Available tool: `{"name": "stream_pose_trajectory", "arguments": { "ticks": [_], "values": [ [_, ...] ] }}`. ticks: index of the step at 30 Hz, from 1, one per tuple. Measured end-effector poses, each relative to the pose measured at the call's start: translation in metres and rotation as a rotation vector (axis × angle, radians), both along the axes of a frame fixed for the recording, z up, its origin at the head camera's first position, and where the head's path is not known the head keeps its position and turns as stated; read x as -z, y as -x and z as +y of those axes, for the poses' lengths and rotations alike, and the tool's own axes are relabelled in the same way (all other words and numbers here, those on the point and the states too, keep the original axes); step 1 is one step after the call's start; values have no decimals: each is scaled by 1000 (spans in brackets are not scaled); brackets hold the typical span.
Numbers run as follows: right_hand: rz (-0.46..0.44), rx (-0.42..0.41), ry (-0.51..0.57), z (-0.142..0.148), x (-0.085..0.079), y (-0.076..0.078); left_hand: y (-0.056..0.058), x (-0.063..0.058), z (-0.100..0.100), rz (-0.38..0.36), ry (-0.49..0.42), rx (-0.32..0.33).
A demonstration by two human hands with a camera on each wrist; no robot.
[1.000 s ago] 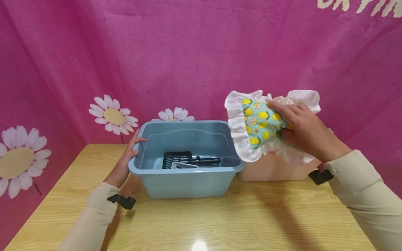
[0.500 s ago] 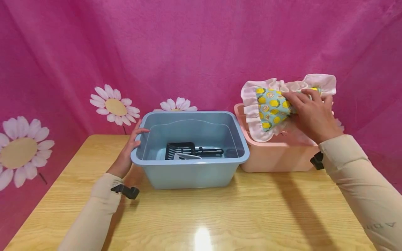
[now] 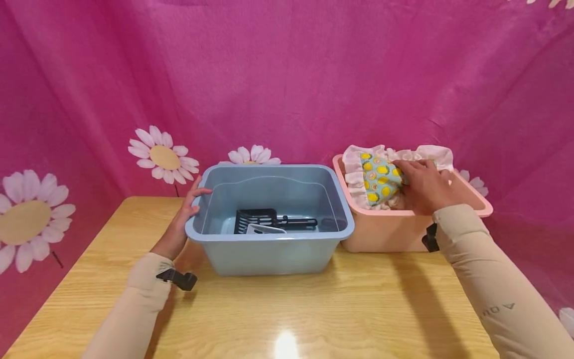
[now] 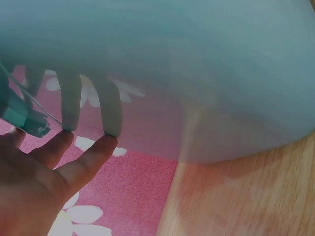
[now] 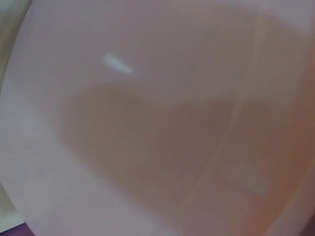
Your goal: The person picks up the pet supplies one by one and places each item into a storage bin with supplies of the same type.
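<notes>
My right hand [image 3: 426, 187] grips a lemon-print cloth [image 3: 381, 179] with a white ruffled edge, part of it inside the pink plastic bin [image 3: 394, 232]. The right wrist view is filled by that bin's blurred pink wall [image 5: 147, 49], so neither hand nor cloth shows there. At the left end of a light-blue plastic bin [image 3: 269, 257], my left hand [image 3: 181, 219] rests with its fingers at the rim. Its straight fingertips [image 4: 110, 142] touch the outer wall [image 4: 197, 64] in the left wrist view. A black slotted litter scoop [image 3: 273, 219] lies in the blue bin.
Beside the litter scoop, a grey-white piece with a hole [image 3: 264, 229] shows above the blue bin's front rim. The bins stand side by side on a wooden table [image 3: 251, 314]. A pink curtain with daisies [image 3: 287, 75] hangs close behind them.
My right hand has brought the ruffled cloth right and then down from above the pink bin into it. My left hand has stayed at the blue bin's rim.
</notes>
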State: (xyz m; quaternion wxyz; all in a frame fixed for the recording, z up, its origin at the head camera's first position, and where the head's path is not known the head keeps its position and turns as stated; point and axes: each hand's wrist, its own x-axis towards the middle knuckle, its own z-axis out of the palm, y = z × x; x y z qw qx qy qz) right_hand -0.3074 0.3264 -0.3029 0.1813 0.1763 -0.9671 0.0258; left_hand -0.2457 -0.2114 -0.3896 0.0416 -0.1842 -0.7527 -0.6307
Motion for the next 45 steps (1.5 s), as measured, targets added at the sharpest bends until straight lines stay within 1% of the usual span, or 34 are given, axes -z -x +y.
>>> {"name": "stream_pose_trajectory", "arguments": {
  "ticks": [4,7,9,12,16,20,24,28,32,35,39,45],
  "values": [
    [-44,-76,13,3,7,9,-1,3,0,-4,0,0],
    [-63,-105,0,2,11,13,0,2,0,-1,4,-4],
    [-112,-93,-5,-1,11,15,1,2,0,2,6,-7],
    [-232,-24,-5,-4,11,17,2,1,1,5,2,-3],
    [-324,24,4,-6,9,20,2,1,2,8,-4,8],
    [-427,45,43,-8,10,22,0,0,2,7,9,10],
    [-533,69,84,-9,12,23,-1,-1,2,21,-1,22],
    [-607,67,71,-7,16,24,-2,-2,4,24,-9,23],
    [-652,65,46,-5,19,26,-4,-2,5,13,11,9],
    [-653,67,37,-7,17,28,-4,-2,4,10,11,5],
    [-652,81,-2,-13,14,31,-3,-1,1,12,-7,3],
    [-674,108,-68,-16,17,37,1,1,0,15,-13,10]
  ]
}}
